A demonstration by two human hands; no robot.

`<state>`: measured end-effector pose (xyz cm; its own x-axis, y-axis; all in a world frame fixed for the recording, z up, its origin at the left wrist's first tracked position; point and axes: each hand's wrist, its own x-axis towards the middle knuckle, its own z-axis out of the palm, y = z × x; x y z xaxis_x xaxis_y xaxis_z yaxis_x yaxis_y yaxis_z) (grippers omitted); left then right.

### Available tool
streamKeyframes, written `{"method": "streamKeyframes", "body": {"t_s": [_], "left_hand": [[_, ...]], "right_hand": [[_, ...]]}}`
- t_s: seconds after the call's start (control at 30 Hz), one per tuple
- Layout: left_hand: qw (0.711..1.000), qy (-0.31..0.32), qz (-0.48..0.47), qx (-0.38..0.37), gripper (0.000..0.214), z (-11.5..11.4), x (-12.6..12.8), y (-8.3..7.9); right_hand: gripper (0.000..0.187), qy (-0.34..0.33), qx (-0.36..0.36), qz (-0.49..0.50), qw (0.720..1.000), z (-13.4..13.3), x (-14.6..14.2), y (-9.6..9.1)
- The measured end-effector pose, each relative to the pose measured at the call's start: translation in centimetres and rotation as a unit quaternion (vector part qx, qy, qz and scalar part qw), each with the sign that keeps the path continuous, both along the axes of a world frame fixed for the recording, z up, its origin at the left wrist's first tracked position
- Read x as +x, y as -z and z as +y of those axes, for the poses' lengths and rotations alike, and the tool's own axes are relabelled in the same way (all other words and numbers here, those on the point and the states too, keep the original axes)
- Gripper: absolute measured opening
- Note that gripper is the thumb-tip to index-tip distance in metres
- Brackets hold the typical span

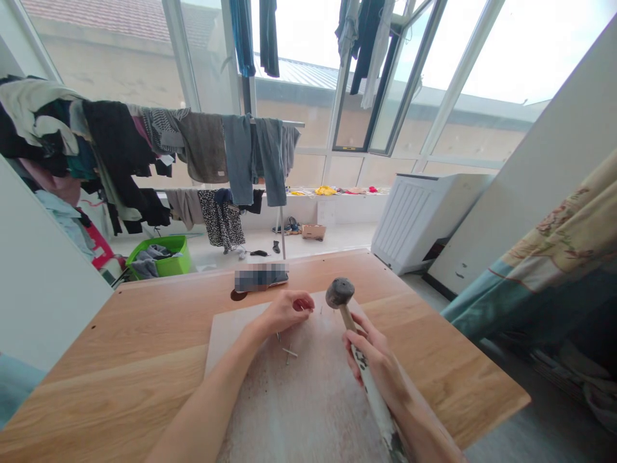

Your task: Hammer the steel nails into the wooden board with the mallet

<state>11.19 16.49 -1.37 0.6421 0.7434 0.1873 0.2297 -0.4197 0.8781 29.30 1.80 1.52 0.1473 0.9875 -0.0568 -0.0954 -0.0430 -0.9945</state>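
My right hand (369, 347) is wrapped around the worn, paint-flecked handle of a rubber mallet (340, 293), its dark head raised at the far end of the board. Left of the mallet head, my left hand (290, 308) is closed in a pinch low over the board. A thin sliver shows at its fingertips, apparently a nail, mostly hidden by the fingers. Between the two hands, a thin nail (321, 310) seems to stand upright in the pale wooden board (294, 405). Several loose nails (289, 352) lie crossed on the board below my left hand.
The board rests on a wood-grain table (144, 347). A partly blurred phone-like object (260, 278) lies at the far edge beside a dark round hole (238, 295). Beyond are a clothes-laden drying rack (207, 148), a green basket (178, 257) and a white cabinet (405, 218). A curtain (544, 263) hangs right.
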Motion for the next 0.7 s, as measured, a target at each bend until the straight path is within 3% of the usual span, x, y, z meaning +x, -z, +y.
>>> {"method": "streamKeyframes", "body": {"t_s": [0.47,0.7], "left_hand": [[1.000,0.003,-0.005,-0.020,0.015,-0.3,0.0,0.2],[0.999,0.004,-0.016,-0.034,0.027,-0.1,-0.1,0.1]], "right_hand": [[0.050,-0.045,0.007,0.012,0.999,0.0,-0.4,1.2],[0.052,-0.074,0.017,0.012,0.997,-0.2,-0.6,1.5]]}}
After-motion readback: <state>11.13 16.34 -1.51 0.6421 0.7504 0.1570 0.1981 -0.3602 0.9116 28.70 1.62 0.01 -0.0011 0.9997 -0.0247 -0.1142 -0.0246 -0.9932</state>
